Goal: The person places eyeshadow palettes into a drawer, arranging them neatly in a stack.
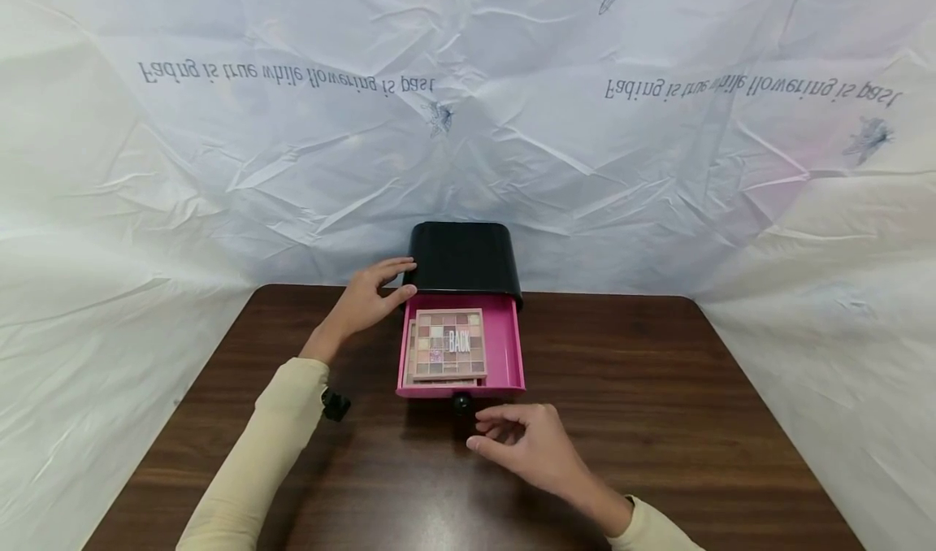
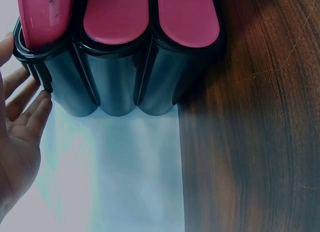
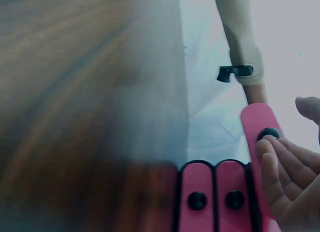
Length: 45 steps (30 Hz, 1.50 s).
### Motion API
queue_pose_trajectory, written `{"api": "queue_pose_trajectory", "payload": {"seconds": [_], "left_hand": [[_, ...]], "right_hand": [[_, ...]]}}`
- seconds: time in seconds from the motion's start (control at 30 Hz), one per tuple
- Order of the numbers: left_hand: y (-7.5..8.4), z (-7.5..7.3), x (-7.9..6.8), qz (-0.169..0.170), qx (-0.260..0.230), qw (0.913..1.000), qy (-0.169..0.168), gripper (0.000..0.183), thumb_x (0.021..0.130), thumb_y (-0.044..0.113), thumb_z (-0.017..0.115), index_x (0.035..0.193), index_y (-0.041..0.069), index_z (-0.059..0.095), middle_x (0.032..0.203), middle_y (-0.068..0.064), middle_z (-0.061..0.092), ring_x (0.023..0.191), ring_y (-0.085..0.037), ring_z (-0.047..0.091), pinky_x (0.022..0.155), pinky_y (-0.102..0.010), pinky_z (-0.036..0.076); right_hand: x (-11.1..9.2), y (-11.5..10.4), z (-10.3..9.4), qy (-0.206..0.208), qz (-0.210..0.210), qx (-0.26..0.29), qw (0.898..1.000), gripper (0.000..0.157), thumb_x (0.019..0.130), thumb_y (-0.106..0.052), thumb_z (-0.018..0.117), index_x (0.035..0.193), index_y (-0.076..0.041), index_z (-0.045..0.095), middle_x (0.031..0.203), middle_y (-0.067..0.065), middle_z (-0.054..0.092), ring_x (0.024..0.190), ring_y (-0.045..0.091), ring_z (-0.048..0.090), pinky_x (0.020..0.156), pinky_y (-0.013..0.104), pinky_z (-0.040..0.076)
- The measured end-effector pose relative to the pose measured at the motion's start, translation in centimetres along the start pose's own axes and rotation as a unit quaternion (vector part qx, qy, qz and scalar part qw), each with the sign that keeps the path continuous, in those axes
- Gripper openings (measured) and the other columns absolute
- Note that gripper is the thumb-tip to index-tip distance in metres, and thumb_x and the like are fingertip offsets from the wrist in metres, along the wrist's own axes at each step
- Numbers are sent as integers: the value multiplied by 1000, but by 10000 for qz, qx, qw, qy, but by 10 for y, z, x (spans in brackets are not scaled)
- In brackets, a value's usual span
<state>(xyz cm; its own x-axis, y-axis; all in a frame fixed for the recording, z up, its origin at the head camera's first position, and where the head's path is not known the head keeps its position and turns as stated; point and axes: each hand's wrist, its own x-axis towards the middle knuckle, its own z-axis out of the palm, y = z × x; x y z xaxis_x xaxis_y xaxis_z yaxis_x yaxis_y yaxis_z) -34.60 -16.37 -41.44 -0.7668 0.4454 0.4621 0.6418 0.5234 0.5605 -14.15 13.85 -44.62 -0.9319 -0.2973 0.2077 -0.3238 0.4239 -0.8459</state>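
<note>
A black drawer cabinet (image 1: 464, 258) stands at the back of the table, its top pink drawer (image 1: 504, 360) pulled out. Inside lies an eyeshadow palette (image 1: 449, 344) marked "BACK", with another palette partly hidden beneath it. My left hand (image 1: 373, 295) rests on the cabinet's upper left edge, thumb near the front rim; the left wrist view shows its fingers along the black casing (image 2: 112, 84). Just right of the drawer's black knob (image 1: 461, 403) is my right hand (image 1: 530, 445), fingers loosely bent and nothing held. In the right wrist view its fingertips overlap the knob (image 3: 269, 134).
Two lower pink drawers (image 3: 196, 179) with black knobs are pushed in below the top one. The dark wood table (image 1: 621, 421) reaches back to a white printed sheet (image 1: 468, 161) hanging behind the cabinet and at both sides.
</note>
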Motion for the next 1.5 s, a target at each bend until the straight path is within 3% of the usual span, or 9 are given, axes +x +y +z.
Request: {"api": "queue_pose_trajectory", "payload": {"seconds": [0.23, 0.87, 1.23, 1.5], "left_hand": [[1, -1, 1, -3, -19, 10000, 9, 54, 100, 40, 66, 144, 10, 60, 153, -9, 51, 140, -30, 49, 107, -51, 50], [3, -1, 1, 24, -17, 10000, 35, 55, 100, 43, 66, 144, 10, 61, 152, -8, 52, 140, -29, 49, 108, -50, 49], [1, 1, -1, -52, -38, 10000, -39, 55, 100, 43, 66, 145, 11, 59, 153, -8, 51, 141, -29, 48, 108, -50, 49], [0, 0, -1, -72, 2, 10000, -20, 56, 100, 45, 65, 144, 11, 60, 153, -8, 52, 140, -29, 50, 108, -50, 49]], "right_hand": [[6, 15, 14, 22, 422, 270, 9987, 46, 86, -41, 83, 109, -1, 78, 94, 5, 79, 78, 8, 74, 68, 24, 61], [20, 16, 36, 743, 408, 540, 9949, 36, 87, -35, 83, 105, -5, 80, 89, 3, 79, 78, 7, 74, 72, 24, 61], [20, 10, 37, 954, 432, 718, 9919, 25, 87, -33, 83, 97, -10, 82, 83, -1, 77, 74, 9, 73, 70, 24, 60], [26, -4, 31, 1084, 501, 1090, 9868, 13, 87, -27, 84, 91, -15, 82, 78, -2, 77, 68, 10, 71, 61, 23, 57]]}}
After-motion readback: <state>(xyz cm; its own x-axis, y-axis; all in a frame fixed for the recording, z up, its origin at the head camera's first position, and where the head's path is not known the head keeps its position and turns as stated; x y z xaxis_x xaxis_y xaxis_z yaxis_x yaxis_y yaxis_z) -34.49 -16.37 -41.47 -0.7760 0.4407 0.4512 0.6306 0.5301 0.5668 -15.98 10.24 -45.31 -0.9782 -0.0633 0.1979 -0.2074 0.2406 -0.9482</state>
